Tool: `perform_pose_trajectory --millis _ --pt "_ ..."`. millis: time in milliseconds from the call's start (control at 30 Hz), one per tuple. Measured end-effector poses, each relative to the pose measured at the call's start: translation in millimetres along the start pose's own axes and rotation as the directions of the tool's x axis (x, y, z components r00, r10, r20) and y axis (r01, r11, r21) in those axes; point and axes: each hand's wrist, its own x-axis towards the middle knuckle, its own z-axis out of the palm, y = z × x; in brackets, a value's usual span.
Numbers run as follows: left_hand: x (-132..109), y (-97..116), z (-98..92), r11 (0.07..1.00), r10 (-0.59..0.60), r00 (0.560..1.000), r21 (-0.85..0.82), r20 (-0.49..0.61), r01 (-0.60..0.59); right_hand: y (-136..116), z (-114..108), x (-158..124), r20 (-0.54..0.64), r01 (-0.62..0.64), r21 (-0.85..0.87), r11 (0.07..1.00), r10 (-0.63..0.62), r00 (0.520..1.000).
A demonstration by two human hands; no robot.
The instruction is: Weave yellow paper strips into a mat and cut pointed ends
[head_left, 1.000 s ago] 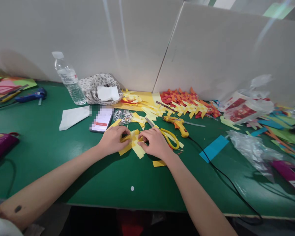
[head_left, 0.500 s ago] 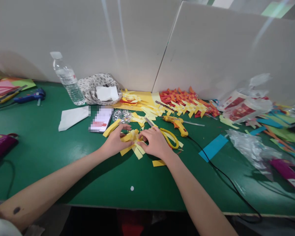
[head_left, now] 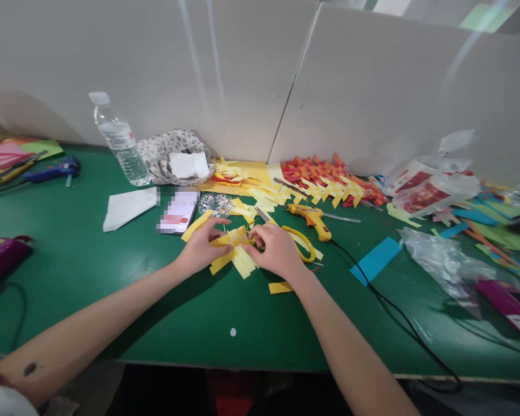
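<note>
Between my hands is a small weave of yellow paper strips (head_left: 241,261), with pale and deeper yellow ends fanning toward me. My left hand (head_left: 201,247) grips its left side, thumb below and fingers above. On the right side, my right hand (head_left: 274,248) pinches a strip between thumb and forefinger. Scissors with yellow handles (head_left: 305,245) lie just beyond my right hand, partly hidden by it. A loose yellow strip (head_left: 280,288) rests under my right wrist. Farther back is a yellow glue gun (head_left: 312,219).
A phone (head_left: 179,212), a water bottle (head_left: 121,141) and a patterned cloth bag (head_left: 173,151) stand left of centre. Woven red-orange pieces (head_left: 316,170) lie along the wall. A blue paper (head_left: 376,260), a black cord (head_left: 392,309) and a crumpled plastic bag (head_left: 446,266) are at right.
The woven strips have turned slightly and lie flatter between my hands. My right hand has shifted a little, its thumb and forefinger now closer in a pinch.
</note>
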Motion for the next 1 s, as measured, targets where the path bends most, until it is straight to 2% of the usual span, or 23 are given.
perform_pose_trajectory --millis 133,233,300,367,500,533,600,633,700,733,767,833,1000 --pt "1 3 -1.8 1.000 -0.007 0.998 -0.012 -0.066 0.006 2 1 1 -0.111 -0.143 0.198 0.970 0.167 0.980" --pt "2 5 -3.7 1.000 0.006 0.994 -0.025 -0.106 -0.009 3 2 1 -0.115 -0.170 0.338 0.926 0.220 0.969" --pt "2 7 -5.2 0.999 0.034 0.988 -0.012 -0.152 -0.036 1 1 1 -0.069 -0.215 0.451 0.866 0.274 0.959" --pt "1 8 -6.5 0.995 0.093 0.976 0.038 -0.197 -0.087 -1 0 2 0.037 -0.304 0.581 0.755 0.349 0.936" --pt "-3 7 -9.1 0.936 0.312 0.921 0.241 -0.235 -0.256 -4 -3 8 0.277 -0.463 0.777 0.427 0.428 0.860" --pt "-5 7 -9.8 0.897 0.385 0.899 0.313 -0.208 -0.311 -4 -3 10 0.313 -0.481 0.800 0.358 0.435 0.844" --pt "-7 5 -11.6 0.768 0.541 0.839 0.439 -0.058 -0.465 -3 -3 12 0.346 -0.498 0.824 0.271 0.456 0.820" --pt "-7 5 -12.7 0.683 0.609 0.791 0.471 0.054 -0.558 -2 -3 12 0.343 -0.497 0.829 0.255 0.468 0.814" --pt "-9 6 -15.1 0.510 0.705 0.660 0.462 0.259 -0.726 0 -3 12 0.313 -0.471 0.841 0.266 0.471 0.825" --pt "-9 7 -16.4 0.449 0.731 0.606 0.448 0.314 -0.773 0 -4 11 0.291 -0.449 0.848 0.283 0.459 0.840" --pt "-10 9 -17.7 0.412 0.745 0.573 0.439 0.342 -0.798 1 -4 10 0.267 -0.423 0.854 0.304 0.441 0.857" --pt "-10 11 -20.2 0.392 0.756 0.555 0.439 0.348 -0.809 1 -6 8 0.213 -0.365 0.865 0.345 0.406 0.889" --pt "-7 8 -22.7 0.434 0.704 0.616 0.472 0.354 -0.767 4 -7 7 0.084 -0.257 0.856 0.448 0.370 0.925"
